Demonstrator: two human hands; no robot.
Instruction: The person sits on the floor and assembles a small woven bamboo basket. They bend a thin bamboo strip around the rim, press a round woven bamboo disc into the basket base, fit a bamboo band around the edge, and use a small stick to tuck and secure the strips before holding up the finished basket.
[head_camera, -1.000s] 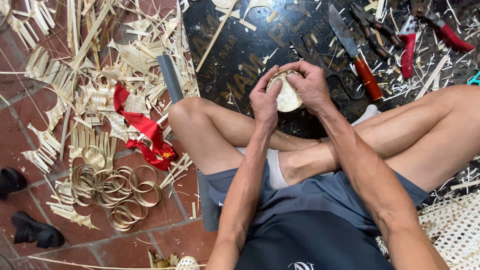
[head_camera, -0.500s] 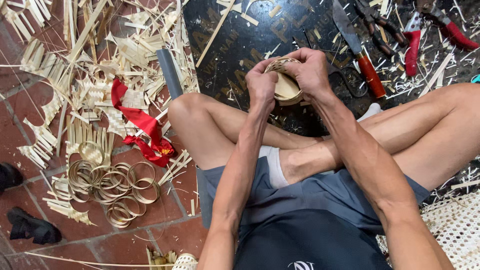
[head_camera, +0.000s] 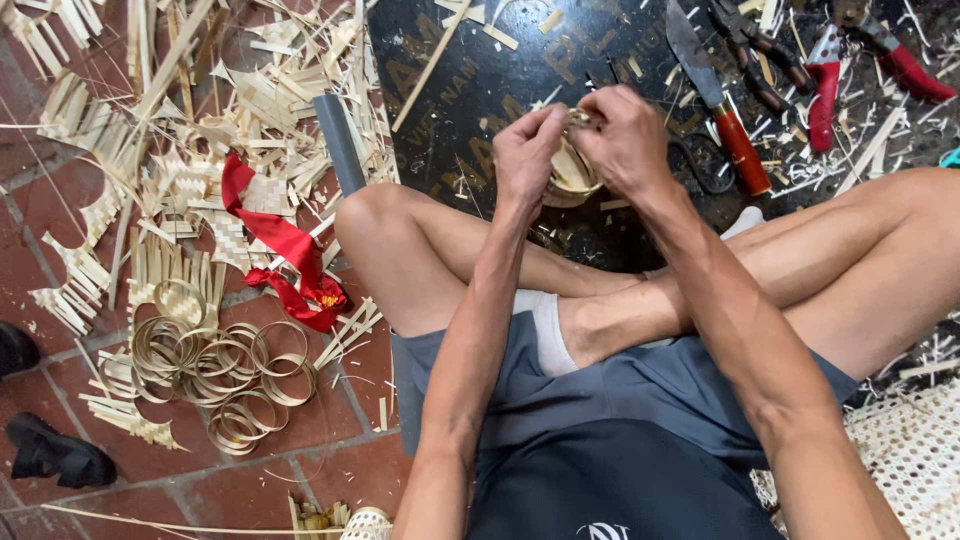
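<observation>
I sit cross-legged on the floor with both hands raised in front of my knees. My left hand (head_camera: 525, 155) and my right hand (head_camera: 628, 140) both grip a small round woven bamboo piece (head_camera: 570, 172), pale tan, held between them. Fingers of both hands pinch its upper rim, which hides most of it. Below the hands lies a dark mat (head_camera: 480, 90) strewn with bamboo slivers.
A knife with a red handle (head_camera: 722, 110), pliers (head_camera: 760, 55) and red-handled shears (head_camera: 825, 85) lie on the mat at the upper right. Bamboo rings (head_camera: 225, 375), woven strips, a red ribbon (head_camera: 285, 250) and a grey tube (head_camera: 340, 145) lie left. Black shoes (head_camera: 55, 455) sit lower left.
Both hands have stayed on the woven piece, lifting it slightly and turning it; the fingers now pinch its top rim more tightly.
</observation>
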